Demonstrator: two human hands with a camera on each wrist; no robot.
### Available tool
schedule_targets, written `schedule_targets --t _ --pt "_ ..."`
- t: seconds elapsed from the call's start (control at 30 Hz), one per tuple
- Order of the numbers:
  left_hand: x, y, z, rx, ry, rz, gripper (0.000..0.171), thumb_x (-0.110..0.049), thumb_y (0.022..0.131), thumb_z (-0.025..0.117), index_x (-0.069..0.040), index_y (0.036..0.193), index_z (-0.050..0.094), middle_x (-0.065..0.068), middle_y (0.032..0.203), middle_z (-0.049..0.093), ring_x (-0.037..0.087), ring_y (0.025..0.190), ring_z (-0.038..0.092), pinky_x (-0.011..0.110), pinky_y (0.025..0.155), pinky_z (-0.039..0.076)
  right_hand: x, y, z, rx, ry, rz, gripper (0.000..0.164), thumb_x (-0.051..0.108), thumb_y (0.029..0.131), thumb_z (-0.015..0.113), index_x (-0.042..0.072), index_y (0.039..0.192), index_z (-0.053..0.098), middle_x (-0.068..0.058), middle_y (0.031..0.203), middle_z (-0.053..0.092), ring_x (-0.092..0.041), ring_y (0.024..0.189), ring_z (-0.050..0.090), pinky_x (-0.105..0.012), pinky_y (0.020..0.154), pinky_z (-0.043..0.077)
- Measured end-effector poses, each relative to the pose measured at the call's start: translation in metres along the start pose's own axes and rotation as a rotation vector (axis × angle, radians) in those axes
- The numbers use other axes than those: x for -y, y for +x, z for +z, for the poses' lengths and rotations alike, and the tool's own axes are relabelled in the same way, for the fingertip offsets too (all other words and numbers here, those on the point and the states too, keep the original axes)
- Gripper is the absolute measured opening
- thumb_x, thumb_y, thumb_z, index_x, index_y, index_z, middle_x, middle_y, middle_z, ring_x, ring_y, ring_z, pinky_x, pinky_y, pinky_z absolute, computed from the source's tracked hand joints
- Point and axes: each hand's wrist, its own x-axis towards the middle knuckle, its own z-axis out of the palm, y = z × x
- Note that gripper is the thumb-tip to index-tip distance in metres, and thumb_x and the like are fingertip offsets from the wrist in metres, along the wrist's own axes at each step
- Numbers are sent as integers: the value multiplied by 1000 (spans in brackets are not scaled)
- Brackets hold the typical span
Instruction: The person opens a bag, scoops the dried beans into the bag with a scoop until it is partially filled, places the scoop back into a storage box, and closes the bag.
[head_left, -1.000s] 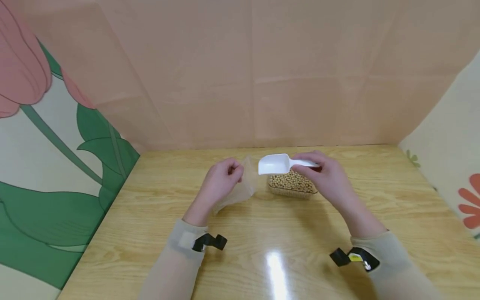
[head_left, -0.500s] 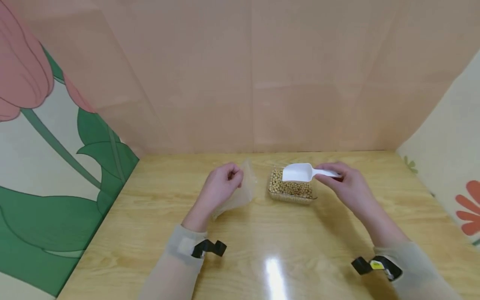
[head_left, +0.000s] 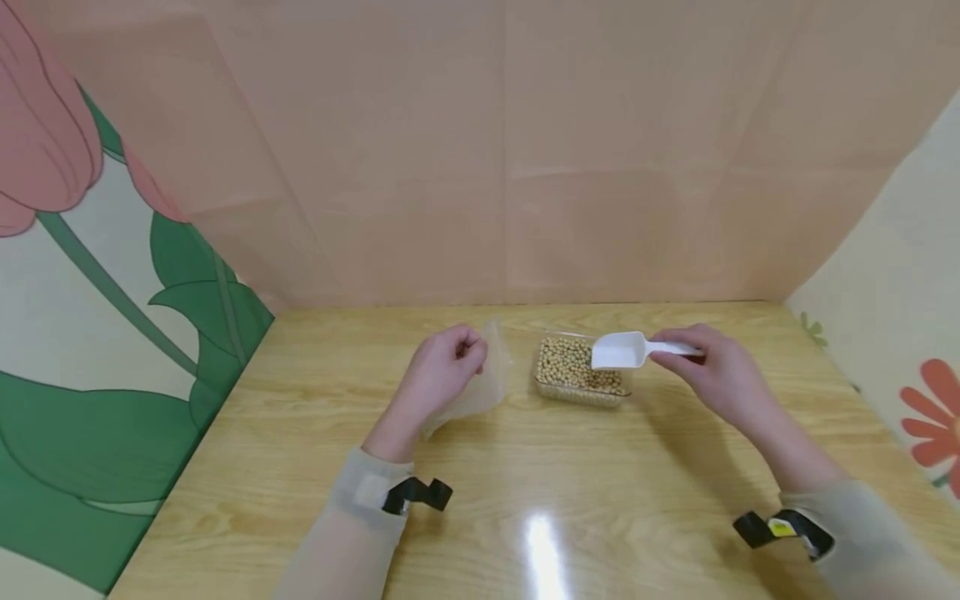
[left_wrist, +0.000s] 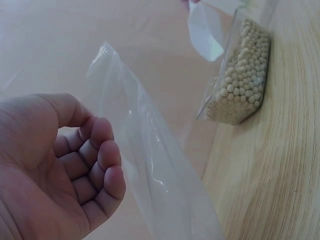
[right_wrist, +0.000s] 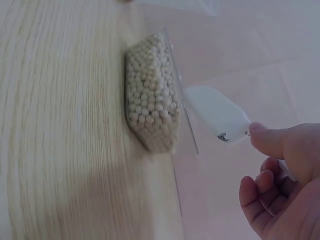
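My left hand [head_left: 442, 367] pinches the top edge of a clear plastic bag [left_wrist: 155, 165], thumb against the curled fingers. The bag hangs down from that hand with its lower part near the table. In my right hand [head_left: 716, 371] a white plastic scoop [head_left: 618, 351] is gripped by its handle, the bowl pointing left. The scoop bowl hovers over the right part of a clear plastic box [head_left: 577, 393] full of round, pale yellow beans [right_wrist: 150, 95]. In the right wrist view the scoop bowl [right_wrist: 217, 112] is above the box's rim.
Everything is on a light wood-grain table [head_left: 480, 500]. A plain pinkish-beige backdrop [head_left: 502, 167] stands behind it, with flower-printed panels at the left [head_left: 97, 375] and right. The box sits to the right of the bag, near the table's back edge.
My right hand has carried the scoop to the right, from beside the bag to over the right part of the bean box. The left hand stays nearly in place with the bag.
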Motion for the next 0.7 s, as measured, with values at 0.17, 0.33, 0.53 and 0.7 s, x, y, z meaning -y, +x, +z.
schedule_targets --t 0.17,0.33,0.53,0.7 --pt "0 0 0 4 10 -6 24 -22 111 58 -17 90 68 -2 82 68 18 64 49 36 62 42 2 3 -8 4 -65 -75 20 15 99 85 10 119 84 -7 100 74 -15 77 61 -27 62 46" --pt "0 1 0 4 19 -1 23 -21 110 58 -16 90 68 -2 81 68 18 65 50 36 63 43 6 9 -17 52 -129 -124 21 14 100 84 7 119 83 -7 98 73 -19 77 63 -30 60 48" --pt "0 1 0 4 21 5 23 -21 110 58 -16 90 68 -2 81 68 17 64 49 36 63 43 11 15 -26 108 -176 -116 25 16 101 84 3 122 81 -11 102 74 -20 81 67 -35 65 53" --pt "-1 0 -1 8 12 3 23 -21 110 57 -17 91 68 -2 81 68 17 63 47 36 62 42 12 20 -29 124 -213 -122 24 19 99 85 6 120 83 -8 102 74 -21 84 69 -42 70 54"
